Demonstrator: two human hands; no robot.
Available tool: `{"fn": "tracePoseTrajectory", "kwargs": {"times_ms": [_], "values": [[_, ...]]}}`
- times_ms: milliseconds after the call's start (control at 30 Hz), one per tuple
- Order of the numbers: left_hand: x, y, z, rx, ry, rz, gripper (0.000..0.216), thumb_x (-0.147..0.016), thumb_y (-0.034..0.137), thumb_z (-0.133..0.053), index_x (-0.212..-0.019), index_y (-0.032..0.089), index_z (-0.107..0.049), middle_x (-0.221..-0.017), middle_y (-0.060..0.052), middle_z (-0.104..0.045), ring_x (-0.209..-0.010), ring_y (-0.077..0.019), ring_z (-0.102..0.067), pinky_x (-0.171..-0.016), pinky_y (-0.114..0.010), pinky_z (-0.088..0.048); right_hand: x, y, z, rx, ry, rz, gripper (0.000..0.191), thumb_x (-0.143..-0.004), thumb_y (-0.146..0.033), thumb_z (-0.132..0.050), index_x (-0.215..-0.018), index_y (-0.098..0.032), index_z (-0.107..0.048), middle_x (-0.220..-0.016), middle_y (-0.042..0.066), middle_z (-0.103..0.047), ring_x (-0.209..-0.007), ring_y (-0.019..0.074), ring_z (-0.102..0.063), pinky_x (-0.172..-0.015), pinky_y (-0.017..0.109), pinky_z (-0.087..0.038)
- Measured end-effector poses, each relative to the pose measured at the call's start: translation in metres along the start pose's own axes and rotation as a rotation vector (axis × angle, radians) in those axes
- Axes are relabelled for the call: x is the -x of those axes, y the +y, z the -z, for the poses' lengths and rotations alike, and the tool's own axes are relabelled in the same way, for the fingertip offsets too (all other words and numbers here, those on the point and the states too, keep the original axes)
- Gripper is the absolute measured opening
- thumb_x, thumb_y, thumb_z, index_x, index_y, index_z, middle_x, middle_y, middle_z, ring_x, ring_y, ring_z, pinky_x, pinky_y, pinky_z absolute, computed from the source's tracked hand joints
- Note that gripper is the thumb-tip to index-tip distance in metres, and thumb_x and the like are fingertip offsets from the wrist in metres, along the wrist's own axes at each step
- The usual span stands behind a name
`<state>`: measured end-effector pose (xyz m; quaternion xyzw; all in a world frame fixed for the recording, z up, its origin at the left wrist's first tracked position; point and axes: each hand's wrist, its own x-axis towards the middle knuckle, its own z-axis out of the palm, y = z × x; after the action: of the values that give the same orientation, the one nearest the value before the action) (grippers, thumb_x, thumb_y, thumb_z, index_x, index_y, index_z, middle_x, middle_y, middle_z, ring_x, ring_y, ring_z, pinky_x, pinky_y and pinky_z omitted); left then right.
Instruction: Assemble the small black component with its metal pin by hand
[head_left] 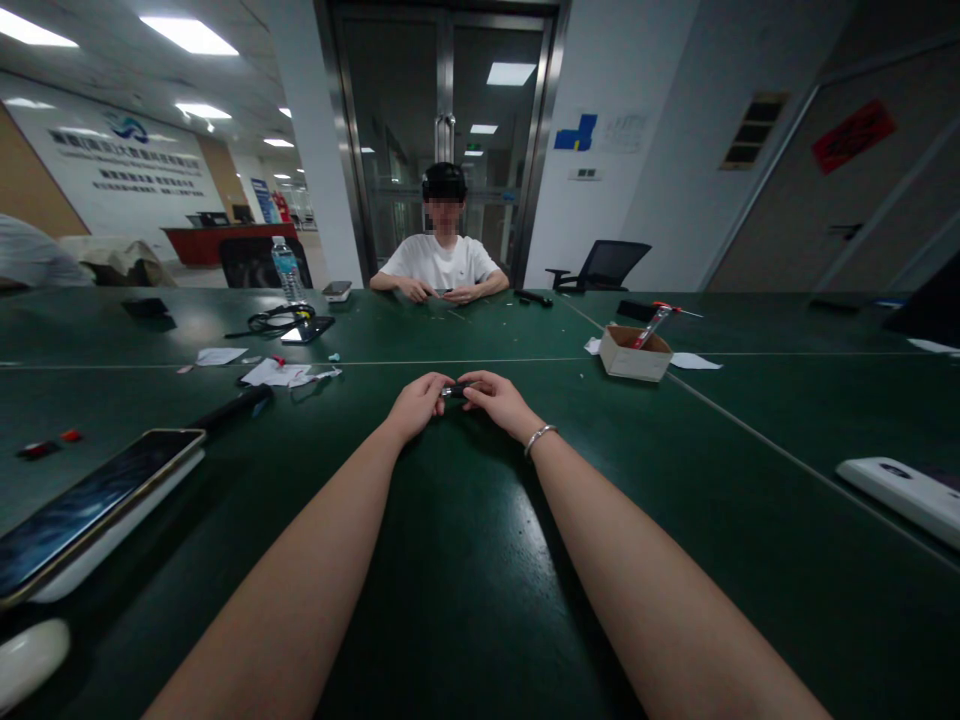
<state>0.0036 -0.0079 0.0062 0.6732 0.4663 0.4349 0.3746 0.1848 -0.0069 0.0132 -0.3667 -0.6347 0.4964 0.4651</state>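
Observation:
Over the green table, both my hands meet at a small dark object with a shiny silver part (453, 391); its exact kind is too small to make out. My left hand (417, 406) pinches the silver end between thumb and fingers. On the dark end, the fingers of my right hand (498, 402) are closed, and they hide some of it. A silver bracelet (540, 438) circles my right wrist.
A phone (105, 500) on a white base lies at left, near scraps of paper (274, 373). Farther back stands a water bottle (286, 268). At right are a small open box (634, 358) and a white device (904, 490). Across the table (480, 560) sits a person (444, 262).

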Motion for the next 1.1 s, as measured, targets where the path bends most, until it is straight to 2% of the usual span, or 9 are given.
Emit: {"fn": "tracePoseTrajectory", "kwargs": {"times_ms": [133,233,367,500,667,800,933,1033,1100], "values": [[0.0003,0.0017,0.0001,0.022,0.007,-0.024,0.031,-0.081,0.037,-0.056,-0.104,0.018,-0.063,-0.073,0.0,-0.061,-0.064,-0.0117,-0.055,-0.062,-0.025,-0.044,0.0,0.0002,0.0002,-0.031,0.001,-0.013,0.023,-0.075,-0.019,-0.07,-0.097,-0.017,-0.065,-0.072,0.0,-0.066,-0.063,0.0116,-0.065,-0.066,0.026,-0.053],[0.0013,0.0038,0.0004,-0.003,-0.005,0.011,0.034,-0.087,0.04,-0.046,-0.104,0.017,-0.064,-0.064,0.001,-0.057,-0.057,-0.0112,-0.052,-0.058,-0.025,-0.042,0.0008,-0.0011,-0.0005,-0.037,0.006,-0.021,0.023,-0.074,-0.018,-0.071,-0.096,-0.017,-0.065,-0.071,0.0,-0.067,-0.063,0.0115,-0.066,-0.067,0.026,-0.054],[0.0021,0.004,0.001,-0.034,0.058,-0.022,0.031,-0.083,0.034,-0.053,-0.108,0.02,-0.064,-0.078,-0.001,-0.061,-0.064,-0.011,-0.054,-0.063,-0.025,-0.044,0.0019,-0.0033,-0.0015,-0.06,0.015,-0.043,0.021,-0.074,-0.016,-0.071,-0.095,-0.017,-0.065,-0.071,-0.001,-0.067,-0.064,0.0116,-0.067,-0.067,0.026,-0.055],[0.0019,0.0021,0.0015,-0.032,0.001,-0.005,0.034,-0.087,0.038,-0.045,-0.108,0.018,-0.063,-0.065,0.001,-0.057,-0.059,-0.0117,-0.052,-0.058,-0.025,-0.042,0.0022,-0.0042,-0.0022,-0.063,0.013,-0.04,0.022,-0.074,-0.014,-0.071,-0.095,-0.017,-0.065,-0.07,-0.002,-0.067,-0.064,0.011,-0.067,-0.066,0.024,-0.055],[0.0004,-0.0002,0.0006,-0.011,0.011,-0.029,0.03,-0.081,0.033,-0.052,-0.106,0.019,-0.064,-0.074,0.0,-0.06,-0.064,-0.0114,-0.054,-0.063,-0.025,-0.044,0.0023,-0.0048,-0.0032,-0.077,0.025,-0.061,0.02,-0.076,-0.009,-0.067,-0.095,-0.016,-0.064,-0.07,-0.001,-0.066,-0.064,0.0109,-0.067,-0.069,0.025,-0.055],[-0.0002,-0.0017,0.0002,-0.037,-0.008,-0.003,0.035,-0.087,0.04,-0.044,-0.107,0.018,-0.063,-0.061,0.002,-0.055,-0.056,-0.0116,-0.05,-0.056,-0.025,-0.04,0.0022,-0.0045,-0.0032,-0.064,0.029,-0.063,0.02,-0.077,-0.009,-0.066,-0.096,-0.016,-0.064,-0.074,0.0,-0.068,-0.066,0.0117,-0.068,-0.074,0.028,-0.055],[0.001,0.0001,0.0013,-0.059,0.042,-0.05,0.031,-0.082,0.035,-0.053,-0.106,0.019,-0.064,-0.076,-0.001,-0.061,-0.067,-0.0122,-0.055,-0.064,-0.025,-0.043,0.0019,-0.0038,-0.0023,-0.056,0.026,-0.057,0.02,-0.076,-0.012,-0.068,-0.096,-0.017,-0.064,-0.071,-0.001,-0.067,-0.067,0.0121,-0.068,-0.071,0.027,-0.056],[0.0028,0.0037,0.0018,-0.072,0.022,-0.015,0.033,-0.086,0.039,-0.047,-0.105,0.019,-0.064,-0.067,0.0,-0.059,-0.061,-0.0126,-0.053,-0.061,-0.026,-0.043,0.0019,-0.0037,-0.002,-0.04,0.021,-0.041,0.021,-0.076,-0.012,-0.069,-0.096,-0.017,-0.065,-0.071,-0.001,-0.068,-0.066,0.0114,-0.068,-0.068,0.024,-0.055],[0.004,0.0061,0.0017,-0.075,0.007,-0.004,0.033,-0.087,0.039,-0.045,-0.105,0.019,-0.065,-0.07,-0.001,-0.06,-0.062,-0.0128,-0.054,-0.062,-0.026,-0.043,0.0018,-0.0035,-0.0021,-0.033,0.025,-0.037,0.02,-0.076,-0.011,-0.068,-0.096,-0.017,-0.065,-0.071,-0.001,-0.068,-0.066,0.011,-0.068,-0.067,0.023,-0.054]]}}
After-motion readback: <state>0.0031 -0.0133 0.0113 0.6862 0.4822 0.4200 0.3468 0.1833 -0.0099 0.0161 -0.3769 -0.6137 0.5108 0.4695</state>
